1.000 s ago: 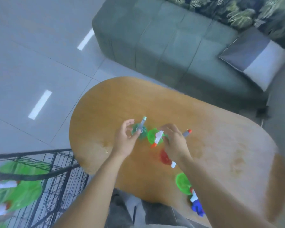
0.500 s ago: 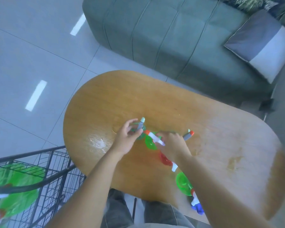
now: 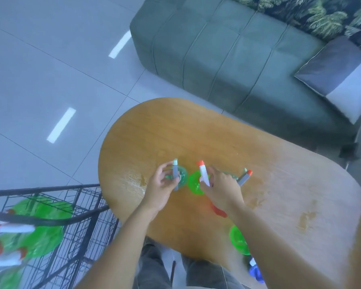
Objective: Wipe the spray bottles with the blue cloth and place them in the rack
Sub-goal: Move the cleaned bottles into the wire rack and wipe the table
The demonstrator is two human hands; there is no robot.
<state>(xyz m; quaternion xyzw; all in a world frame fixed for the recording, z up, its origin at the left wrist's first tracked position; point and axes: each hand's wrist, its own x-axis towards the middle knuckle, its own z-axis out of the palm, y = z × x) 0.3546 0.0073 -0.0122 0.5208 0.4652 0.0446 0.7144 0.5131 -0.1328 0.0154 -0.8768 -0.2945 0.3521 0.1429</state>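
Several spray bottles stand on the oval wooden table (image 3: 227, 147). My left hand (image 3: 161, 190) grips the grey trigger head of a teal bottle (image 3: 180, 176). Just to its right, my right hand (image 3: 221, 188) holds the white, orange-tipped head of a bright green bottle (image 3: 195, 185). Beyond my right hand stands a clear bottle with a grey head (image 3: 245, 177). A red bottle (image 3: 218, 210) is partly hidden under my right wrist. Another green bottle (image 3: 239, 240) stands near the front edge. The black wire rack (image 3: 81, 213) at lower left holds green bottles (image 3: 40, 226).
A blue item (image 3: 256, 273) sits at the table's front edge, mostly hidden by my right forearm; I cannot tell whether it is the cloth. A grey-green sofa (image 3: 217, 49) with a cushion (image 3: 338, 76) stands beyond the table. Damp marks show on the tabletop.
My left hand has closed on the teal bottle's head. My right hand has turned the green bottle so its orange nozzle points away from me. The view has shifted right.
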